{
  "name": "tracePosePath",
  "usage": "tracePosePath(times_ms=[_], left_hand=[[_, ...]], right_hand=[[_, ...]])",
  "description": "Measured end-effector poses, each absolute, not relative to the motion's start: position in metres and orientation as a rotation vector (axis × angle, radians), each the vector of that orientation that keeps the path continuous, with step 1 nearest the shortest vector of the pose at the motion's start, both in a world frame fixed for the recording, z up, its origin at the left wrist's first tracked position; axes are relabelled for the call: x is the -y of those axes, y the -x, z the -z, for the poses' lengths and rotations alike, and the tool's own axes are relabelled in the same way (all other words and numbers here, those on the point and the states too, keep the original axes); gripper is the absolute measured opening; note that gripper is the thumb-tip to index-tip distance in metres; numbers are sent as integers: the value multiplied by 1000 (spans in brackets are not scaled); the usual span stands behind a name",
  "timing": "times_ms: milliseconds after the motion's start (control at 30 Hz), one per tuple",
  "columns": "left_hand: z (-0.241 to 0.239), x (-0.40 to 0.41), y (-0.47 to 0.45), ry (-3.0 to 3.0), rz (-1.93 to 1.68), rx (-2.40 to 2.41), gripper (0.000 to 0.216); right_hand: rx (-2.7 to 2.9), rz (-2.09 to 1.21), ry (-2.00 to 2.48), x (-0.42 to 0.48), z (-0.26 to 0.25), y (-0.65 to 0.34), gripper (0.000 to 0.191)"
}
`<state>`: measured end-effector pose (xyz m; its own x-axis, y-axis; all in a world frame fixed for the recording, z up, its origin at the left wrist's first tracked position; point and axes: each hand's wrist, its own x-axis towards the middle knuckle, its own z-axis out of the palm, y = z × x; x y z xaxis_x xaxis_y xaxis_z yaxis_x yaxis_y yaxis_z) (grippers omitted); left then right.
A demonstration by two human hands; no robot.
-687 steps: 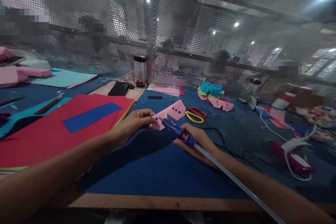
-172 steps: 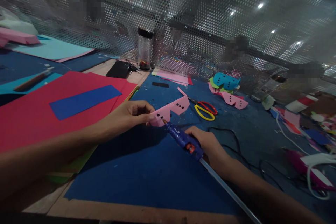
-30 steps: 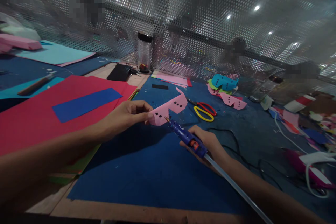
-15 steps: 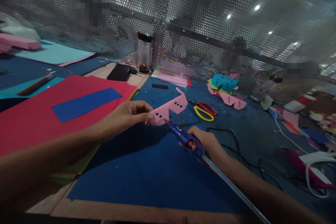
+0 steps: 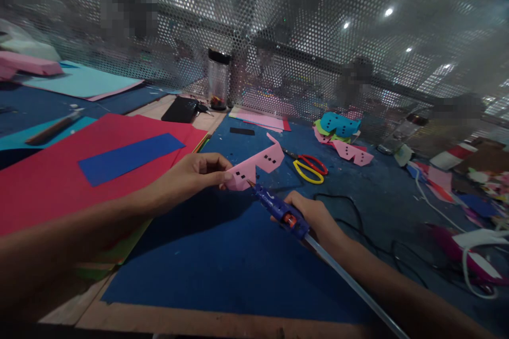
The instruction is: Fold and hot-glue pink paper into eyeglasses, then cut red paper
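My left hand [image 5: 209, 170] pinches one end of a pink paper cutout [image 5: 254, 167] shaped like a pair of glasses, dotted with small black squares. In my right hand [image 5: 308, 212] is a blue hot glue gun [image 5: 280, 209], a long clear glue stick [image 5: 350, 278] sticking out of its back. The gun's nozzle is at the lower edge of the cutout, close to the black squares near my left fingers; whether it touches the paper I cannot tell. Past the cutout lie scissors [image 5: 309, 168] with red and yellow handles.
Red sheets [image 5: 51, 169] with a blue paper strip [image 5: 131, 158] lie at left. More paper glasses [image 5: 352, 152] sit at the back right. A jar [image 5: 219, 79] stands by the perforated screen. A black cable [image 5: 358, 222] and a magenta glue gun [image 5: 465, 254] are at right.
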<state>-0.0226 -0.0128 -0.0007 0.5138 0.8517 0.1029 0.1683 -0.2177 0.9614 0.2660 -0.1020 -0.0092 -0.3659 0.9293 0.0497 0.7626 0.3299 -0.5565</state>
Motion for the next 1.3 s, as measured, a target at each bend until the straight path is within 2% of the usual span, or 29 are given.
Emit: tracePosePath(times_ms=[600, 833, 1100, 1300], left_hand=[[4, 11, 25, -1659, -832, -896, 17], [7, 6, 27, -1626, -912, -894, 17], [-4, 0, 32, -1211, -1103, -957, 14], [-11, -11, 42, -1187, -1236, -954, 13]], right_hand=[[2131, -537, 1326, 104, 14, -263, 30], [2079, -538, 1328, 101, 11, -259, 13], [1886, -851, 1517, 104, -3, -259, 30], [1769, -976, 1541, 96, -12, -261, 35]])
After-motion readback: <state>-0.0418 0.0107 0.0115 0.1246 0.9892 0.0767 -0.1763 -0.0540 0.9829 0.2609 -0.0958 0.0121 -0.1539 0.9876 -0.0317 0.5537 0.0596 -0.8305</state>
